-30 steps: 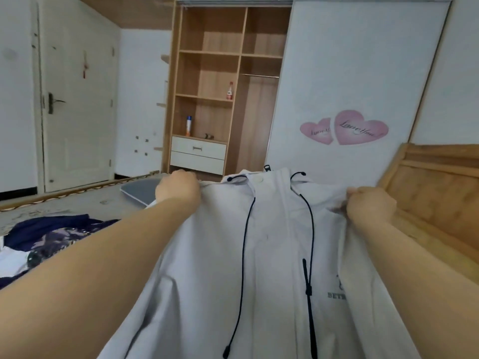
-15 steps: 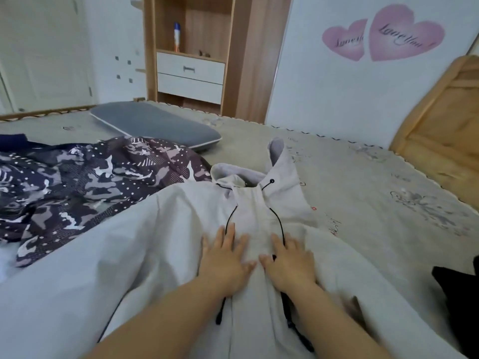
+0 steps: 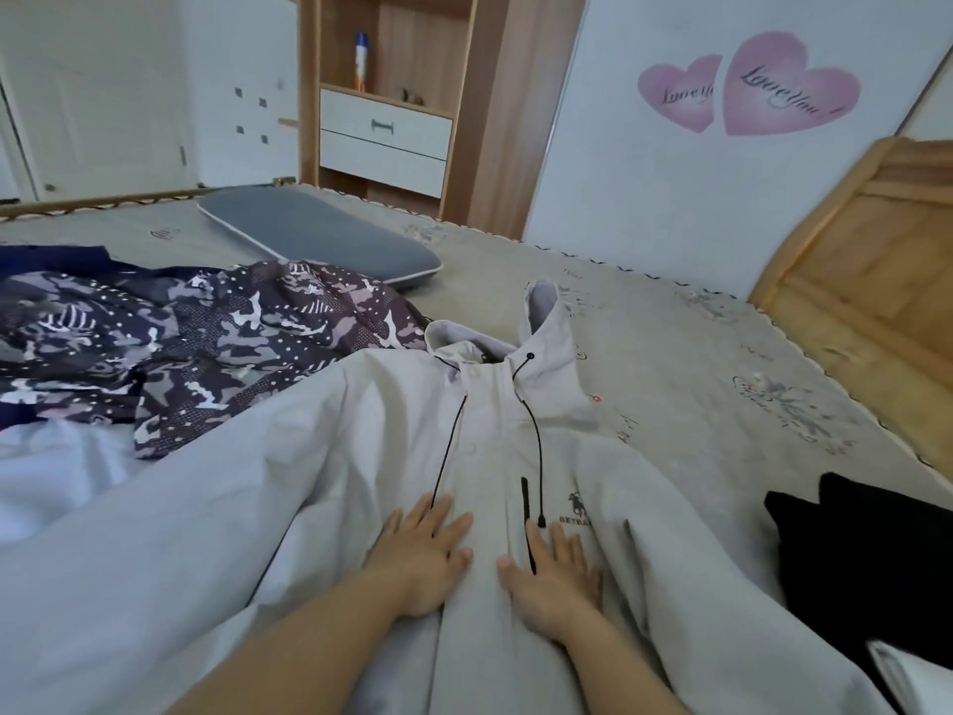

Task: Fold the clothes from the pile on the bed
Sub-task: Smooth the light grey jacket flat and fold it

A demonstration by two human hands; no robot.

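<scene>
Both hands lower down the pale grey hooded jacket [image 3: 515, 446] than before, fingers flat, apart.

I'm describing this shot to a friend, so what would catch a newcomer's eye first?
Front and centre, a pale grey hooded jacket lies spread on the bed, with the left hand and right hand pressed flat on its chest. To its left sits a camouflage garment; two pink heart stickers mark the wall behind.
</scene>
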